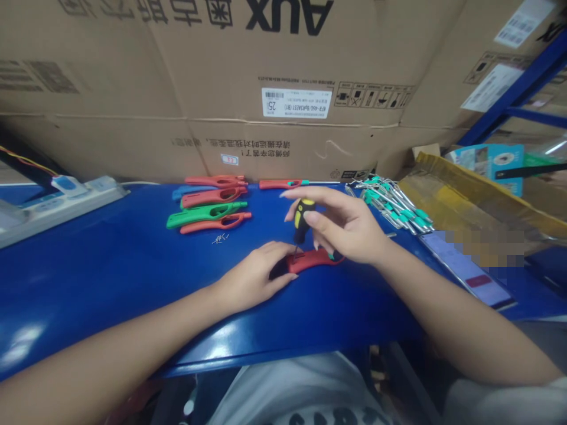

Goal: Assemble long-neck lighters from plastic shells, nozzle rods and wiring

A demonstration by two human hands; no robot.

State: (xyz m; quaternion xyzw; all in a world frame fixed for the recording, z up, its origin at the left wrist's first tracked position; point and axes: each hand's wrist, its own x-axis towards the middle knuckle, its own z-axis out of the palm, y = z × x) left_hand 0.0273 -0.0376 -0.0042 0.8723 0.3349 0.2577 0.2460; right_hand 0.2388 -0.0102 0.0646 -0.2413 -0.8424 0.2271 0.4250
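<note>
White power strip (66,206): left edge of frame, on the blue counter (133,283). Casings (206,221): grouped left of centre. Left hand (254,274): at centre, thumb and fingers closed about one end of a red casing (312,261). Screwdriver (300,230): tip down at this casing, gripped by the right hand (349,227). Rods (394,203): right side, near the phone (469,273).

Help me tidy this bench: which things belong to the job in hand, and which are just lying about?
Seemingly in the job:
screwdriver, in the right hand
red casing, left hand around one end
probably the coloured casings and green-fitted metal rods

Seemingly just lying about:
phone
white power strip
AUX carton at the back
</note>
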